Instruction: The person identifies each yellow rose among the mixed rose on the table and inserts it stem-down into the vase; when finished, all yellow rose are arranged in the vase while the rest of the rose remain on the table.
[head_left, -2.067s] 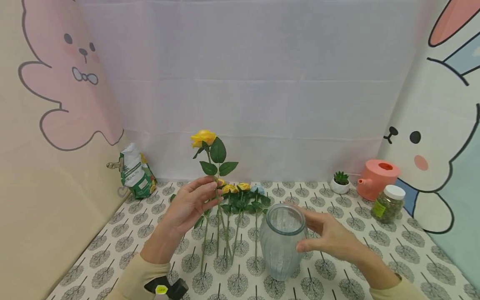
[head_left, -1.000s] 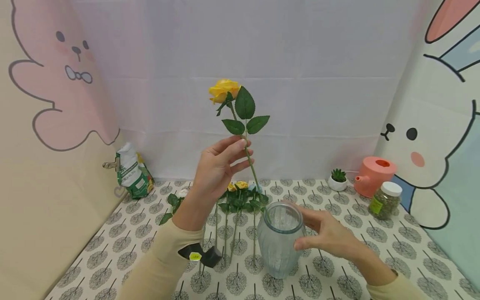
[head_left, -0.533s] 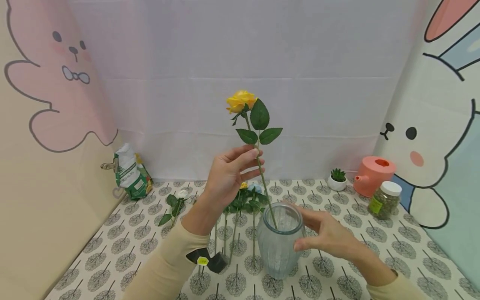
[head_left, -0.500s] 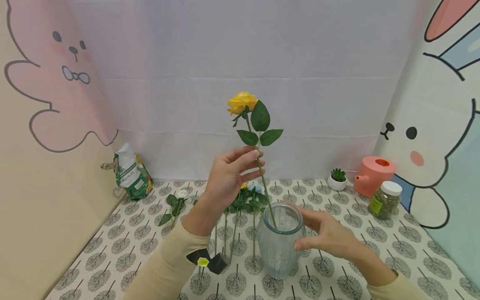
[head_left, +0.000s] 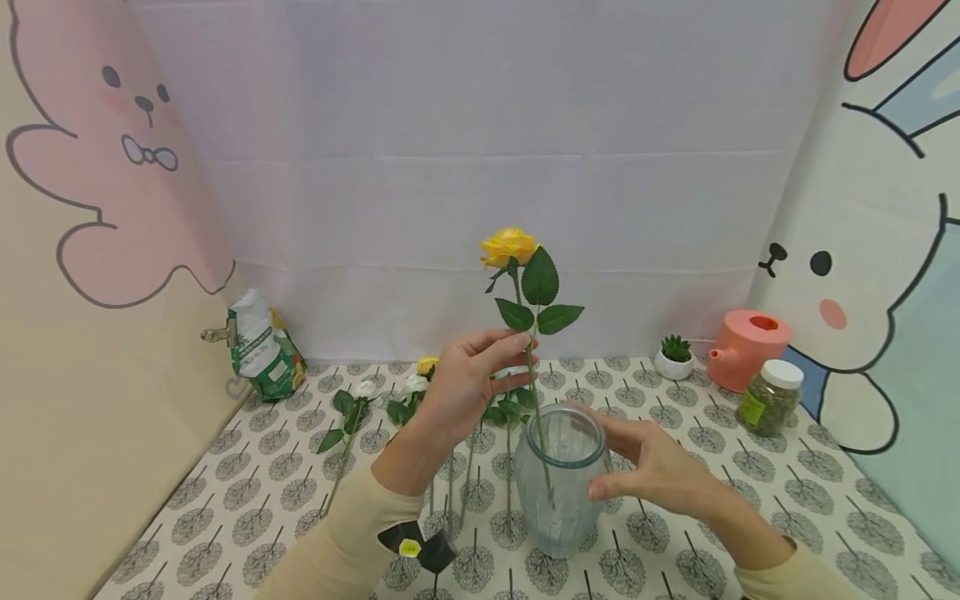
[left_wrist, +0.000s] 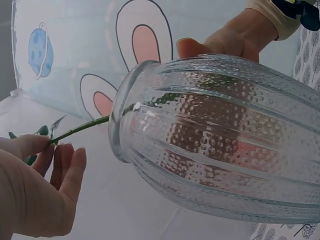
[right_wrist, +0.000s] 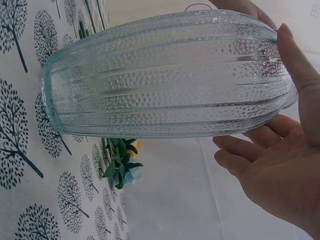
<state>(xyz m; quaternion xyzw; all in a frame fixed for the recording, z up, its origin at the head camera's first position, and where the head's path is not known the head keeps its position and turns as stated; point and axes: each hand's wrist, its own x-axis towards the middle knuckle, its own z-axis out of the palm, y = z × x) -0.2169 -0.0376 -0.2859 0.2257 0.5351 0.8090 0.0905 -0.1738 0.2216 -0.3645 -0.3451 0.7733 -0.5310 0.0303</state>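
Observation:
My left hand (head_left: 465,379) pinches the green stem of a yellow rose (head_left: 510,247) just below its leaves, thumb against fingers. The bloom stands upright, and the stem's lower part passes through the mouth of a ribbed clear glass vase (head_left: 562,508). In the left wrist view the stem (left_wrist: 82,129) runs over the rim and shows through the bumpy glass. At the vase's right side my right hand (head_left: 660,467) holds it near the top, thumb in front and fingers behind. The right wrist view has the vase (right_wrist: 165,75) upright on the patterned cloth.
Left of the vase lie white roses (head_left: 365,389) and another yellow rose (head_left: 427,365), partly behind my left arm. A blue rose (right_wrist: 131,176) shows in the right wrist view. Farther back stand a clipped bag (head_left: 262,342), a potted succulent (head_left: 677,358), a pink watering can (head_left: 750,350) and a lidded jar (head_left: 772,400).
My left hand has lifted the yellow rose, carried it right over the vase and lowered its stem through the mouth. My right hand has stayed at the vase.

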